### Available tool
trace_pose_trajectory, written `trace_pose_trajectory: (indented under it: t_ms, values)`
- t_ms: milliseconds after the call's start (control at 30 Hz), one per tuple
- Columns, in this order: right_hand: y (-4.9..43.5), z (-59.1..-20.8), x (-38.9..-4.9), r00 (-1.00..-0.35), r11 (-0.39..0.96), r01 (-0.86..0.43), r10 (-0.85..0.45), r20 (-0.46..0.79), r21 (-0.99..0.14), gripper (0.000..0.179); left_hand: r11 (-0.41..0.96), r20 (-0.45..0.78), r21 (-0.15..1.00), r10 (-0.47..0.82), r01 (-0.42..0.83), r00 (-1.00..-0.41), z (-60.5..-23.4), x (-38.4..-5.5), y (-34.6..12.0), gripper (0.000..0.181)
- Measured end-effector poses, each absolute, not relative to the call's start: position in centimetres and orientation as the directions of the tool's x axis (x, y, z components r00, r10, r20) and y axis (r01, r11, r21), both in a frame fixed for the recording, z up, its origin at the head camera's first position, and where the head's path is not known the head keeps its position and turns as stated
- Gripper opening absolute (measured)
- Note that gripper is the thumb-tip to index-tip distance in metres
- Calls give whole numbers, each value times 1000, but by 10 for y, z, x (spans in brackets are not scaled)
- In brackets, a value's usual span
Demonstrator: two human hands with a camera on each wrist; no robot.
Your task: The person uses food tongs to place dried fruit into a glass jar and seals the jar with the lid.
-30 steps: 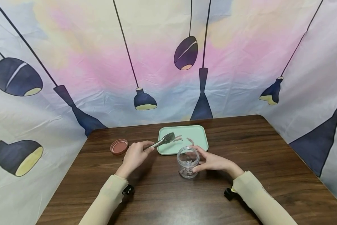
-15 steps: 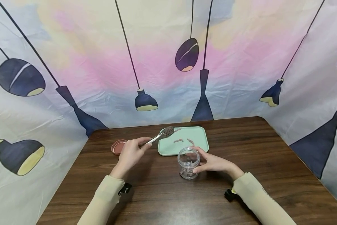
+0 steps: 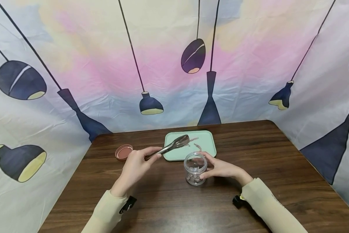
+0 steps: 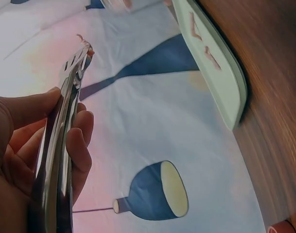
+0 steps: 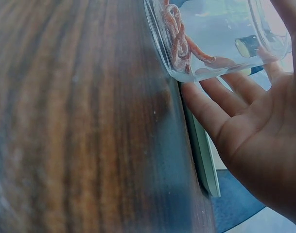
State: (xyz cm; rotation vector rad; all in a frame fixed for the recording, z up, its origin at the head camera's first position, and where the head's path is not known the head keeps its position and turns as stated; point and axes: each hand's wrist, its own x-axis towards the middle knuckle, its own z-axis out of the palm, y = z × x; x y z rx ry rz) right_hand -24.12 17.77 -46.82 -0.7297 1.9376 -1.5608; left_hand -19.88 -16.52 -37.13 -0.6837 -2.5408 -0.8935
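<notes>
My left hand (image 3: 137,166) grips metal tongs (image 3: 174,144), pointing right above the pale green tray (image 3: 207,138). At the tongs' closed tips a small reddish strip (image 4: 90,52) sticks out, as the left wrist view shows. On the tray lie a few more thin pinkish strips (image 4: 212,57) that look like dried meat. A clear open jar (image 3: 195,168) stands upright on the table in front of the tray. My right hand (image 3: 221,167) holds it from the right side, fingers and thumb round its wall. Tangled reddish strips (image 5: 176,41) lie at the jar's bottom.
A reddish-brown round lid (image 3: 123,152) lies on the dark wooden table (image 3: 250,152), left of the tray and beyond my left hand. Behind the table hangs a cloth backdrop (image 3: 174,58) printed with lamps.
The tongs lifted off the tray, then moved right over it, toward the jar, carrying a strip from the tray. My right hand and the jar stayed in place.
</notes>
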Motion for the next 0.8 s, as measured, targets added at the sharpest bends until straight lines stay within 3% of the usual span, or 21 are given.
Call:
trace_pose_trajectory:
  t_ms: [167, 800]
  values:
    - [178, -465, -240, -713, 188, -79, -697, -77, -979, 95, 663, 495, 473, 344, 580, -798, -371, -189, -162, 23]
    - [177, -467, -241, -720, 215, -95, -689, -82, -972, 95, 683, 457, 459, 367, 568, -810, -374, -175, -154, 22]
